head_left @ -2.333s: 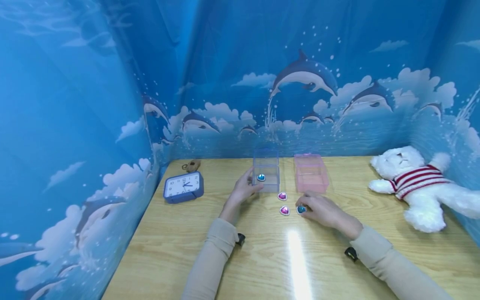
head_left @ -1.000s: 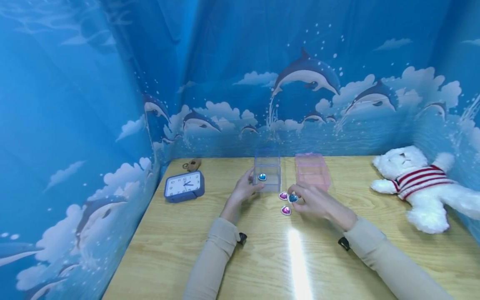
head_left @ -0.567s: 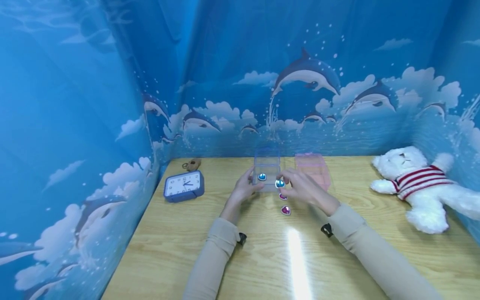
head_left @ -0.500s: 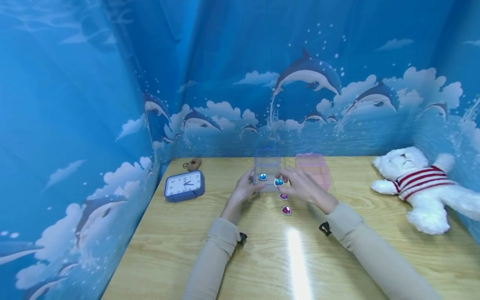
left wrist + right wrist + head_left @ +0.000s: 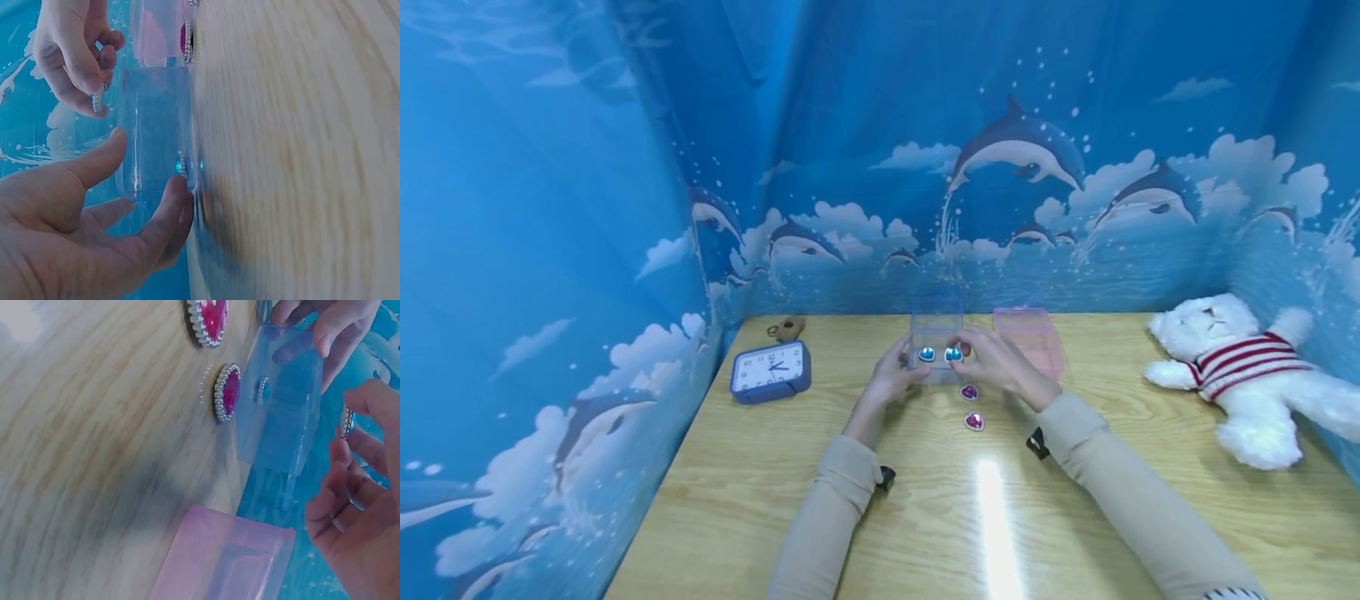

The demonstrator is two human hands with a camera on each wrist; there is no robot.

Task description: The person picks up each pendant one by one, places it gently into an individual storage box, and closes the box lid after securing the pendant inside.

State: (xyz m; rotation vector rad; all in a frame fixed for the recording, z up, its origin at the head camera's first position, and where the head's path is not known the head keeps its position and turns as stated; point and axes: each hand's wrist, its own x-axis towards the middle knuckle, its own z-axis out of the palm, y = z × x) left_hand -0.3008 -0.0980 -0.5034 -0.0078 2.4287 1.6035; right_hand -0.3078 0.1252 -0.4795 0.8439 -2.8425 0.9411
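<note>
Head view: one blue heart gem point(image 5: 953, 355) was pinched in the right hand point(image 5: 996, 362), above the blue box point(image 5: 937, 337); second blue gem point(image 5: 927, 354) lay inside. Left hand point(image 5: 887, 377), fingers spread, touched box's left side. Pink gems point(image 5: 974, 422) lay in front.

Beige sleeves point(image 5: 1138, 500), black wrist pieces point(image 5: 1037, 443)

Blue clock point(image 5: 771, 372) — white bear point(image 5: 1247, 368) (reclining).
</note>
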